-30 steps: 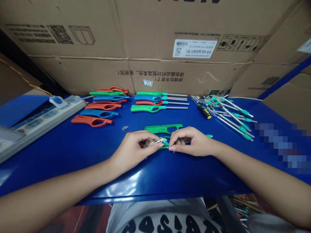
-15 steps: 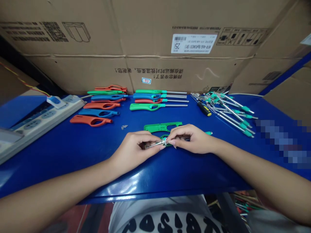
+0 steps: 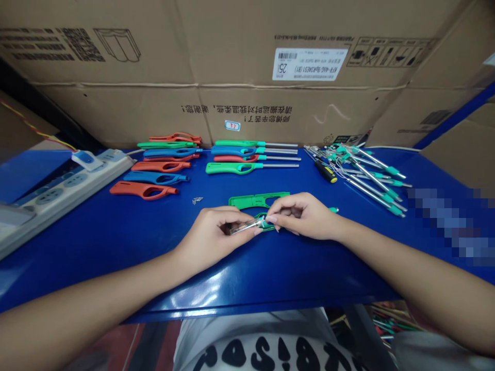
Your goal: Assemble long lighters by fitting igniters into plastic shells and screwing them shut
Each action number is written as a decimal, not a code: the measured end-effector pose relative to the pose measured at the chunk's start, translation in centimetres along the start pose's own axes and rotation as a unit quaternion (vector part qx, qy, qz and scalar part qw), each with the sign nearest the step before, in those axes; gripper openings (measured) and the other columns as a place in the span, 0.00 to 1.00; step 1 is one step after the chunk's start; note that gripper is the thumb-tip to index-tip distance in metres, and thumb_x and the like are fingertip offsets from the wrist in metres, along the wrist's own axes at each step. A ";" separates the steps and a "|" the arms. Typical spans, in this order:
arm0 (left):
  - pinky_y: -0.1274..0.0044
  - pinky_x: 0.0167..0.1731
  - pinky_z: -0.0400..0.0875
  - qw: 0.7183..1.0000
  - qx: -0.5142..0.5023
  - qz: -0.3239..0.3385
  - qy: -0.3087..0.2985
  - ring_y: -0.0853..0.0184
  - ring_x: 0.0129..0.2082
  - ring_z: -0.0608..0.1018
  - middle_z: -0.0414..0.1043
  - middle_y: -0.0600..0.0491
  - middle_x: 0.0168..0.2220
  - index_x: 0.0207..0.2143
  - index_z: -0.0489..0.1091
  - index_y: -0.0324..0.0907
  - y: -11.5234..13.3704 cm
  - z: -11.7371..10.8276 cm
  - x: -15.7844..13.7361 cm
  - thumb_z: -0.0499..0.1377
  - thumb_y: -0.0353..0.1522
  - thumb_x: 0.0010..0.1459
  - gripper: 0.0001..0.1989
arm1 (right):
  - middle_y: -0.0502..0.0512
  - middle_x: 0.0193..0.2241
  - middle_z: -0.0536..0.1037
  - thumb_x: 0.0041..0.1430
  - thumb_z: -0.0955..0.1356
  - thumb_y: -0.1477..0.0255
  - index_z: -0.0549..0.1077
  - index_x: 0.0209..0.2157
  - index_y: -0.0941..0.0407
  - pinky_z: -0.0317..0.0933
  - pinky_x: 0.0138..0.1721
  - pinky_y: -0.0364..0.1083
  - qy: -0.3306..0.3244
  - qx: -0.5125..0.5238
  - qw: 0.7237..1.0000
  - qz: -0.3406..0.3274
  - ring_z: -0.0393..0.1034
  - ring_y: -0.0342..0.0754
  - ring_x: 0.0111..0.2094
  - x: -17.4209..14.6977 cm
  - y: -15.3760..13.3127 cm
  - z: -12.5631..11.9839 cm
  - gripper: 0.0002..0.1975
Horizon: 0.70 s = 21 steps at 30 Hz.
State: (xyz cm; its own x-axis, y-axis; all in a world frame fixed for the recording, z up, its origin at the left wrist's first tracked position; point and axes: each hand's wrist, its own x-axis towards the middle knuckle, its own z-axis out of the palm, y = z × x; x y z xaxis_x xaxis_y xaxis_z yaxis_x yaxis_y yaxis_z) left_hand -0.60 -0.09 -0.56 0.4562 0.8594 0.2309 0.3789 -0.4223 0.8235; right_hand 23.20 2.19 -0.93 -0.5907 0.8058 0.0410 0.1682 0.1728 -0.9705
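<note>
Fingers of L hand (image 3: 211, 232) clamped on clear tube (image 3: 244, 226), thumb one side, index the other, held lengthwise w/ its R end poking out, prob. so that end is free to work on. R hand (image 3: 303, 216): thumb + index close tog. right by that end; can't tell if they're clamped on some small part, too tiny to see. Tube is just above green shell (image 3: 269, 227) on counter (image 3: 174, 293), partly hidden by hands; likely kept there so it's within easy reach. Matching green half-shell (image 3: 259, 200) lies just behind, hollow side up, presumably so its inside shows. Teal-tipped rod (image 3: 334, 209) peeks out past R hand. Small metal pins (image 3: 197, 200) in a loose pile off L, near but clear of the elbows. Orange, blue & green handles (image 3: 127, 189) in a column far L, long-nosed lighters (image 3: 234, 168) mid-back, rod assemblies (image 3: 377, 195) heaped R w/ screwdriver (image 3: 328, 175) beside: prob. sorted by type for quick access.
</note>
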 end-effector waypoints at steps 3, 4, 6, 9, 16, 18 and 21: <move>0.80 0.23 0.62 1.000 0.000 -0.005 0.000 0.73 0.23 0.71 0.79 0.54 0.29 0.37 0.83 0.42 0.0 0.0 0.0 0.67 0.35 0.59 0.07 | 0.47 0.23 0.76 0.61 0.73 0.64 0.77 0.34 0.58 0.54 0.17 0.38 0.005 0.000 1.000 0.001 0.61 0.35 0.16 0.0 0.0 0.0 0.11; 0.80 0.23 0.62 1.000 0.000 -0.005 0.001 0.73 0.23 0.71 0.79 0.54 0.29 0.37 0.83 0.42 0.0 0.0 0.0 0.67 0.35 0.59 0.07 | 0.47 0.23 0.76 0.60 0.73 0.64 0.77 0.34 0.58 0.54 0.17 0.38 0.005 -0.001 1.000 0.002 0.61 0.35 0.16 0.0 0.0 0.0 0.11; 0.80 0.23 0.62 1.000 0.002 -0.003 0.001 0.73 0.23 0.70 0.79 0.54 0.29 0.36 0.83 0.42 0.0 0.0 -0.1 0.67 0.35 0.59 0.07 | 0.47 0.23 0.76 0.61 0.73 0.64 0.77 0.34 0.59 0.54 0.17 0.38 0.006 -0.006 1.000 0.002 0.61 0.35 0.17 0.0 0.0 0.0 0.11; 0.81 0.23 0.61 1.000 0.003 0.002 0.003 0.73 0.23 0.70 0.79 0.54 0.28 0.36 0.83 0.42 -0.1 0.0 -0.1 0.67 0.35 0.59 0.06 | 0.48 0.23 0.76 0.62 0.72 0.65 0.77 0.34 0.59 0.55 0.18 0.38 0.008 -0.014 1.000 -0.001 0.62 0.35 0.17 -0.1 0.1 0.1 0.10; 0.81 0.23 0.61 1.000 0.004 0.007 0.002 0.74 0.23 0.70 0.78 0.55 0.28 0.36 0.83 0.42 -0.4 0.1 0.0 0.67 0.33 0.59 0.05 | 0.50 0.23 0.77 0.60 0.73 0.64 0.78 0.34 0.60 0.59 0.24 0.38 0.015 -0.024 1.000 -0.003 0.66 0.38 0.23 0.0 0.3 0.2 0.12; 0.82 0.23 0.61 1.000 0.004 0.009 0.002 0.74 0.23 0.70 0.78 0.55 0.28 0.36 0.83 0.42 -0.4 0.1 -0.1 0.67 0.33 0.59 0.05 | 0.51 0.24 0.77 0.59 0.73 0.63 0.78 0.34 0.60 0.60 0.26 0.39 0.018 -0.025 1.000 0.000 0.67 0.39 0.24 0.0 0.4 0.2 0.12; 0.82 0.22 0.61 1.000 0.004 0.009 0.005 0.75 0.23 0.70 0.77 0.56 0.26 0.36 0.83 0.41 -0.4 0.2 -0.1 0.68 0.33 0.58 0.05 | 0.51 0.24 0.77 0.59 0.73 0.64 0.78 0.34 0.60 0.60 0.27 0.39 0.014 -0.023 1.000 0.002 0.67 0.39 0.25 0.0 0.4 0.2 0.12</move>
State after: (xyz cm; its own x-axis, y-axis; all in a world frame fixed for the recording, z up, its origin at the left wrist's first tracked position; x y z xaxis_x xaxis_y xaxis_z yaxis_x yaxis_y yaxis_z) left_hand -0.64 -0.08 -1.00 0.4554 0.8545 0.2500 0.3769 -0.4394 0.8154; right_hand 23.10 2.15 -1.36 -0.5683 0.8216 0.0447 0.2068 0.1952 -0.9587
